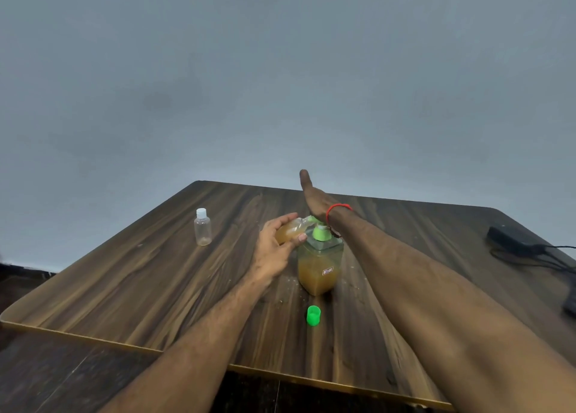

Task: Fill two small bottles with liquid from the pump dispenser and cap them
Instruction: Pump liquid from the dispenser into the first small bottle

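A square pump dispenser (318, 267) with amber liquid and a green pump head (321, 232) stands mid-table. My left hand (274, 247) grips a small clear bottle (291, 231), partly filled with amber liquid, tilted with its mouth at the pump spout. My right hand (314, 196) lies flat, fingers extended, with the heel of the palm on top of the pump head. A loose green cap (313, 315) sits on the table in front of the dispenser. A second small clear bottle (203, 227) with a white cap stands upright to the left, with a little liquid at its bottom.
The dark wood table (156, 275) ends at a near edge just below my forearms. A black box with cables (514, 238) lies at the right edge. A grey wall rises behind the table. Small droplets speckle the wood around the dispenser.
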